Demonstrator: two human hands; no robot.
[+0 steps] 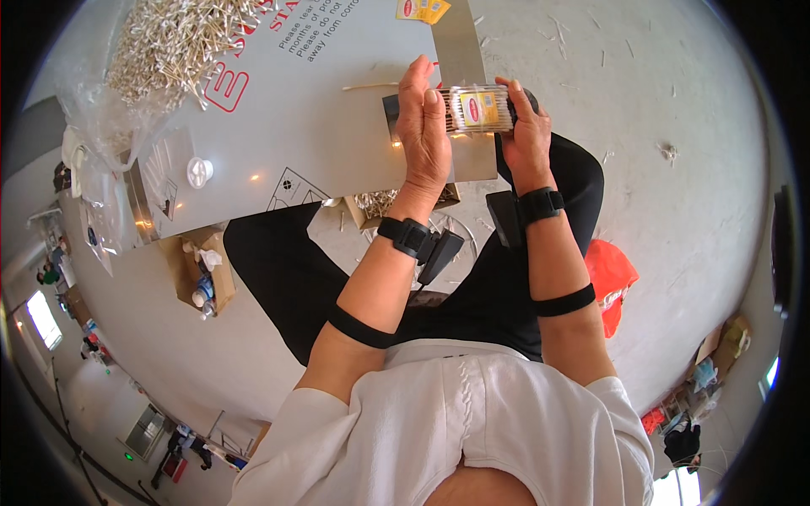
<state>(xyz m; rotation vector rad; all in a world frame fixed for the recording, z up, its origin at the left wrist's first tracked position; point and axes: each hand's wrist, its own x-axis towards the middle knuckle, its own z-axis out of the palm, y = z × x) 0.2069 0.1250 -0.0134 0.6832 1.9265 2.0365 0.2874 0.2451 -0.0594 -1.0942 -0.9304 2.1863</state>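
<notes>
Above the table's right end, my right hand (528, 135) grips a clear pack of cotton swabs (477, 109) with a yellow label, its fingers and thumb round the right end. Swabs lie crosswise in rows inside the pack. My left hand (423, 131) is upright at the pack's left end, fingers stretched out and palm turned toward it, with the thumb close to or touching that end. Below my left fingers, a small dark block (391, 118) lies on the table. One loose swab (369, 86) rests left of my fingertips.
A large heap of swabs (173, 51) in clear plastic covers the table's (278, 126) far left. A white round cap (199, 172) stands near its edge. Below are a box of swabs (375, 207), a cardboard box (198, 274) and a red bag (609, 274). Swabs litter the floor.
</notes>
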